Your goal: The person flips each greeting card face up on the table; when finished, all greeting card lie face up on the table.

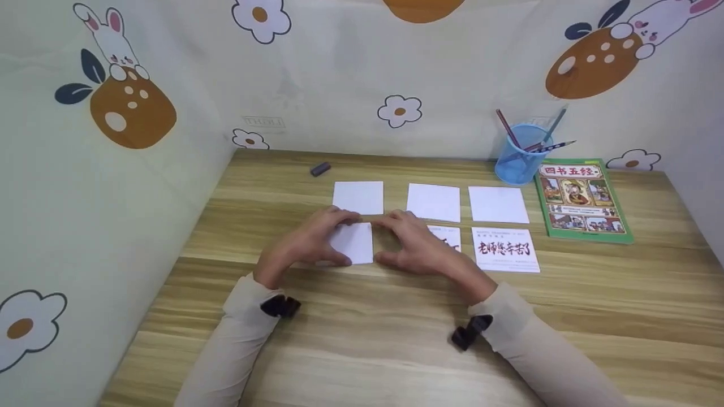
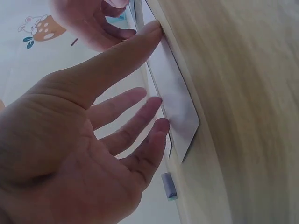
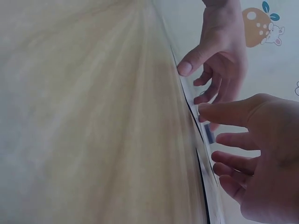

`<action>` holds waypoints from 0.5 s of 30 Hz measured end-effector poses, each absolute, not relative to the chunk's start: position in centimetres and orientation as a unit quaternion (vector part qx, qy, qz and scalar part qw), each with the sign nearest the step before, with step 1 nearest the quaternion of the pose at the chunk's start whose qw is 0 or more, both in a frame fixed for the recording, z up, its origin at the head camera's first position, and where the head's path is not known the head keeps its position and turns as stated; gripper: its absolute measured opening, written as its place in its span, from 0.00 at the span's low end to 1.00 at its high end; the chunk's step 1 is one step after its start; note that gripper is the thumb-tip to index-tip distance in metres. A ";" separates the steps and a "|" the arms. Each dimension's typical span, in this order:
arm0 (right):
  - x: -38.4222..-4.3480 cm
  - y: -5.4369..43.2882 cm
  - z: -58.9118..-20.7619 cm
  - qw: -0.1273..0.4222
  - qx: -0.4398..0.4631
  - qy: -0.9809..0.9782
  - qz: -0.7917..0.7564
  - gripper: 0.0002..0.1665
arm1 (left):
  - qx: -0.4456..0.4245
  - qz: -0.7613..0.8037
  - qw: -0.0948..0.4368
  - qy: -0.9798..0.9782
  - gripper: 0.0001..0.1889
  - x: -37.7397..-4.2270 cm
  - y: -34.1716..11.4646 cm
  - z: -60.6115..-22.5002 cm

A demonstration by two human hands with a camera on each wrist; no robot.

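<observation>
A square white card (image 1: 357, 244) lies at the front left of the group of cards. My left hand (image 1: 314, 234) spans its left side, holding it between the thumb at the near edge and fingers at the far edge. In the left wrist view, the fingertips touch the card's (image 2: 175, 98) far edge. My right hand (image 1: 416, 243) is just right of the card, thumb and fingers spread apart with nothing between them. It partly covers a printed card (image 1: 449, 236); another printed card (image 1: 505, 250) with dark red characters lies to the right.
Behind the hands lie three blank white cards (image 1: 358, 198), (image 1: 433, 202), (image 1: 498, 204). A dark eraser-like block (image 1: 320, 169) sits at the back left. At the back right stand a blue mesh pencil cup (image 1: 519, 167) and a green-bordered book (image 1: 585, 200). Patterned cloth (image 1: 328, 73) bounds the table's back.
</observation>
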State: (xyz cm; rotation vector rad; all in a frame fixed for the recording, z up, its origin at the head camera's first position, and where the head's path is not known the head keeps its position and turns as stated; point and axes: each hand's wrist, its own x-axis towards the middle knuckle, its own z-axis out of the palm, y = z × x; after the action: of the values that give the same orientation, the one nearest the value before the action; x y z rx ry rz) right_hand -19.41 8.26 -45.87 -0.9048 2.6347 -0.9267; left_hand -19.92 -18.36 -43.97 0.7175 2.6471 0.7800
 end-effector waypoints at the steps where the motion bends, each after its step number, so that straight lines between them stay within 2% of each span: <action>1: -19.4 8.3 -45.9 0.102 -0.311 0.891 -0.316 0.42 | 0.246 0.271 0.146 0.919 0.49 -20.0 -18.4 -44.0; 10: -18.9 7.8 -46.1 0.094 -0.326 0.876 -0.343 0.42 | 0.238 0.270 0.147 0.921 0.57 -19.6 -18.1 -44.0; 15: -18.8 7.5 -46.2 0.103 -0.272 0.867 -0.403 0.45 | 0.269 0.293 0.097 0.913 0.51 -19.7 -17.9 -43.9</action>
State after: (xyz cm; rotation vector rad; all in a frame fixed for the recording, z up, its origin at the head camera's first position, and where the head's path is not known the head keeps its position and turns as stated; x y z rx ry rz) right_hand -18.84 7.47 -46.17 -0.8039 2.5603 -1.1908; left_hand -19.75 -17.92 -43.94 0.7951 2.7019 0.8664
